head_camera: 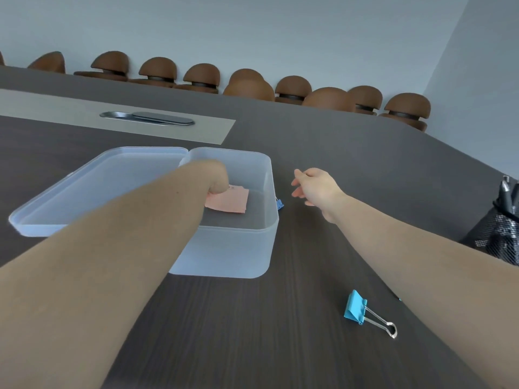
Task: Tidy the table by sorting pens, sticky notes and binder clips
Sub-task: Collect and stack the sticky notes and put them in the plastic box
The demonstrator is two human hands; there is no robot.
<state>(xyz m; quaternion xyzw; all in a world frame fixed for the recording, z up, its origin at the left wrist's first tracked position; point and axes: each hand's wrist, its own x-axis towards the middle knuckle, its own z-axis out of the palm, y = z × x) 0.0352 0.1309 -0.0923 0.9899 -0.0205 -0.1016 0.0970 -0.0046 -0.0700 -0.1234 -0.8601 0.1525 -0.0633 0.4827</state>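
A translucent plastic box stands open on the dark table, its hinged lid lying flat to the left. My left hand reaches down inside the box, fingers bent on a pink sticky note pad that rests on the box floor. To the right of the box my right hand hovers over the table, fingers apart and holding nothing. A small blue binder clip peeks out just behind the box's right wall. Another blue binder clip with silver handles lies near the front.
A black mesh pen holder with dark pens stands at the right edge. A grey strip with a metal cable hatch runs along the table's middle. Brown chairs line the far side.
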